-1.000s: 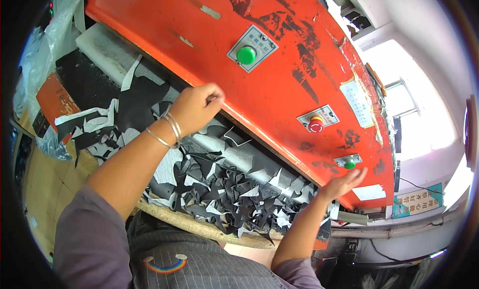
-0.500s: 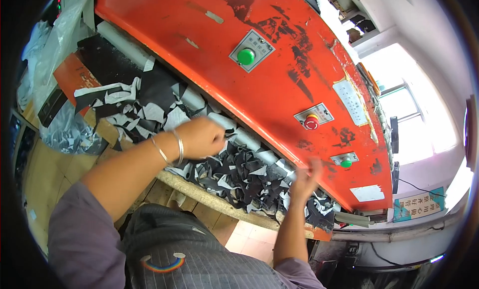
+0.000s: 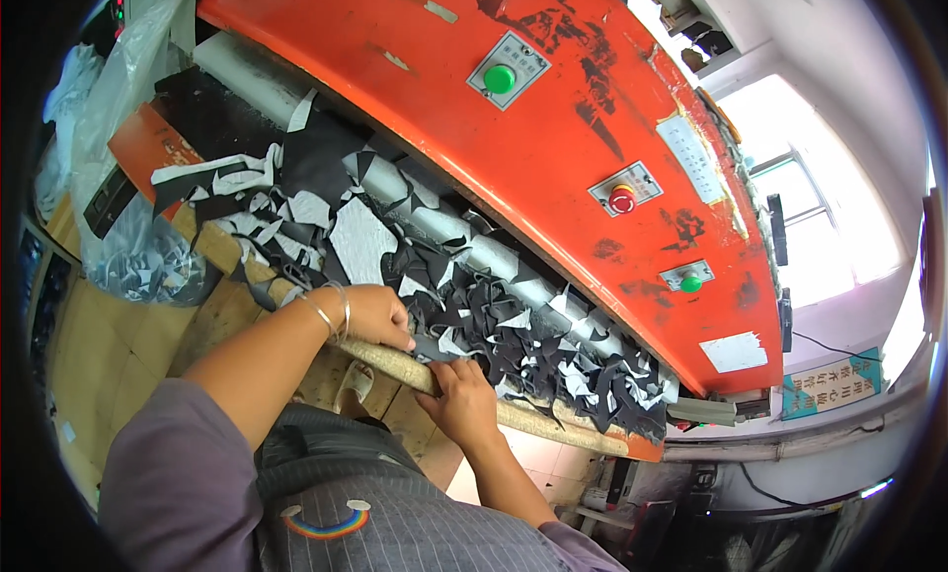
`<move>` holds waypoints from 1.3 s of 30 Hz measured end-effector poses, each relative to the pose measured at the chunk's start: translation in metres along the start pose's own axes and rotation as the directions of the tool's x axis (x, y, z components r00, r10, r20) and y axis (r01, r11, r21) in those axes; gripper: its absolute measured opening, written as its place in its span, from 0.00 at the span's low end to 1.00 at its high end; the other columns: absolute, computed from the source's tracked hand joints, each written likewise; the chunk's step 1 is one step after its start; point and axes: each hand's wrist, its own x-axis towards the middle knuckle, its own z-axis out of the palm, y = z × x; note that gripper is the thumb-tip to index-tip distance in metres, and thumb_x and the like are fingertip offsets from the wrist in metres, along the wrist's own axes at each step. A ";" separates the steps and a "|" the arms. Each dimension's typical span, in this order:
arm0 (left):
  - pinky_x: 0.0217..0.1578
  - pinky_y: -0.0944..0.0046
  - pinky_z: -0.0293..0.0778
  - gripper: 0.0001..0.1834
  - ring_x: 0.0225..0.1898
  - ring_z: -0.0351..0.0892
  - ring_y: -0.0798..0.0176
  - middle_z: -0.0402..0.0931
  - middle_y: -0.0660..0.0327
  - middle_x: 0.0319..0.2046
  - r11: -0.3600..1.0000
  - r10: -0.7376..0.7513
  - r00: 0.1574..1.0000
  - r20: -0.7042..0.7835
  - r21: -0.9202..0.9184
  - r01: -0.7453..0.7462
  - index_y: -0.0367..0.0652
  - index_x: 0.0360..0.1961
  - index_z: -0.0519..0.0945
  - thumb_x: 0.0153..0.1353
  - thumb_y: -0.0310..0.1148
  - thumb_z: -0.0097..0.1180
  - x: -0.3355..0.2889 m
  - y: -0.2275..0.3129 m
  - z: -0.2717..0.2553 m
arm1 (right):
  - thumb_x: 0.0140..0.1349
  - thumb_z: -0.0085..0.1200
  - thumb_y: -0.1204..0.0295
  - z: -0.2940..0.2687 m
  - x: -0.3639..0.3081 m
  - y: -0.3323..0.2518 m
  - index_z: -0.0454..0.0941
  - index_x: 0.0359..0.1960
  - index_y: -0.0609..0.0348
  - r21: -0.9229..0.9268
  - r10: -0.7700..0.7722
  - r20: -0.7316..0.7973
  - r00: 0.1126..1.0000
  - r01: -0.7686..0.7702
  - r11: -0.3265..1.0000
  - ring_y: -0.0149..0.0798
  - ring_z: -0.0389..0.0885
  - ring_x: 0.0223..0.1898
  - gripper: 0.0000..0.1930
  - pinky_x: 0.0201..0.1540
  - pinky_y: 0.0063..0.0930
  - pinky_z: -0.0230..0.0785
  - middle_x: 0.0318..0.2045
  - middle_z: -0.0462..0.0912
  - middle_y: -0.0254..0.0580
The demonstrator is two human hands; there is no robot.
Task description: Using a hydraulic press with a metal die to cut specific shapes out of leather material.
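Black and pale offcuts (image 3: 513,320) litter your bench (image 3: 395,365) before the scuffed red machine (image 3: 415,108), with a bright window (image 3: 805,192) at the right. Lettering marks the upper green button's plate (image 3: 518,53), a pale sheet (image 3: 691,157) and a teal-cornered wall sign (image 3: 831,384). Your left grip (image 3: 377,315) curls and your right grip (image 3: 462,399) bends narrowly around a dark strip (image 3: 429,348) at the front edge; whether either pinches it, I cannot tell.
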 end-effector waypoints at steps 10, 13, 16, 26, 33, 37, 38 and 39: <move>0.22 0.73 0.73 0.17 0.23 0.79 0.70 0.78 0.61 0.28 0.859 0.040 0.981 0.188 -0.508 0.062 0.39 0.37 0.77 0.65 0.45 0.55 0.067 0.018 -0.078 | 0.56 0.61 0.50 -0.062 0.172 0.075 0.72 0.55 0.64 0.303 0.222 0.041 0.974 -0.224 0.926 0.55 0.73 0.56 0.33 0.57 0.40 0.66 0.53 0.75 0.59; 0.22 0.75 0.71 0.12 0.23 0.77 0.74 0.77 0.65 0.26 0.738 -0.057 0.959 -0.278 -0.659 -0.147 0.42 0.36 0.77 0.66 0.40 0.54 0.117 0.029 -0.109 | 0.57 0.53 0.40 -0.038 0.256 0.106 0.67 0.58 0.70 0.045 0.364 -0.142 0.921 -0.361 0.931 0.55 0.65 0.62 0.42 0.58 0.49 0.64 0.60 0.67 0.57; 0.24 0.75 0.70 0.14 0.26 0.75 0.74 0.77 0.64 0.33 0.751 -0.118 0.867 -0.485 -0.614 -0.241 0.39 0.44 0.75 0.65 0.39 0.54 0.153 0.020 -0.132 | 0.54 0.56 0.43 -0.033 0.310 0.100 0.70 0.50 0.66 -0.078 0.577 0.138 0.805 -0.572 0.817 0.55 0.69 0.57 0.36 0.53 0.51 0.67 0.53 0.74 0.54; 0.51 0.69 0.68 0.28 0.49 0.71 0.69 0.70 0.59 0.51 0.623 -0.009 0.929 -0.370 -0.728 -0.284 0.39 0.62 0.66 0.69 0.48 0.45 0.190 0.028 -0.138 | 0.61 0.54 0.71 -0.026 0.243 0.101 0.73 0.40 0.64 0.827 0.379 0.304 0.874 -0.440 0.350 0.28 0.74 0.31 0.10 0.34 0.28 0.68 0.36 0.80 0.40; 0.54 0.70 0.65 0.25 0.49 0.71 0.69 0.73 0.62 0.47 0.718 -0.096 0.987 -0.128 -0.696 -0.021 0.41 0.62 0.64 0.64 0.31 0.53 0.141 0.015 -0.115 | 0.63 0.53 0.72 -0.046 0.193 0.124 0.76 0.43 0.61 0.931 0.392 0.233 0.890 -0.320 0.174 0.24 0.72 0.34 0.09 0.38 0.21 0.66 0.35 0.76 0.30; 0.52 0.62 0.68 0.27 0.46 0.73 0.59 0.74 0.57 0.45 0.998 -0.039 0.955 -0.295 -0.064 0.021 0.39 0.58 0.68 0.58 0.33 0.59 0.113 0.027 -0.128 | 0.55 0.59 0.66 -0.045 0.198 0.203 0.78 0.34 0.64 0.572 0.507 -0.013 0.862 -0.410 0.711 0.44 0.76 0.33 0.12 0.37 0.36 0.68 0.30 0.78 0.50; 0.51 0.59 0.68 0.28 0.46 0.73 0.54 0.75 0.55 0.44 0.888 0.247 0.843 -0.479 0.461 0.002 0.38 0.56 0.70 0.55 0.35 0.61 0.105 0.031 -0.131 | 0.53 0.59 0.67 -0.046 0.206 0.208 0.78 0.33 0.64 0.457 0.500 -0.061 0.864 -0.421 0.783 0.47 0.77 0.34 0.12 0.38 0.38 0.68 0.31 0.79 0.51; 0.50 0.55 0.68 0.26 0.48 0.71 0.46 0.75 0.51 0.43 0.883 0.381 0.740 -0.554 0.456 -0.114 0.39 0.51 0.74 0.52 0.37 0.63 0.107 0.038 -0.137 | 0.53 0.59 0.66 -0.047 0.209 0.212 0.78 0.33 0.63 0.403 0.503 -0.065 0.862 -0.438 0.804 0.48 0.76 0.34 0.12 0.39 0.39 0.67 0.30 0.79 0.51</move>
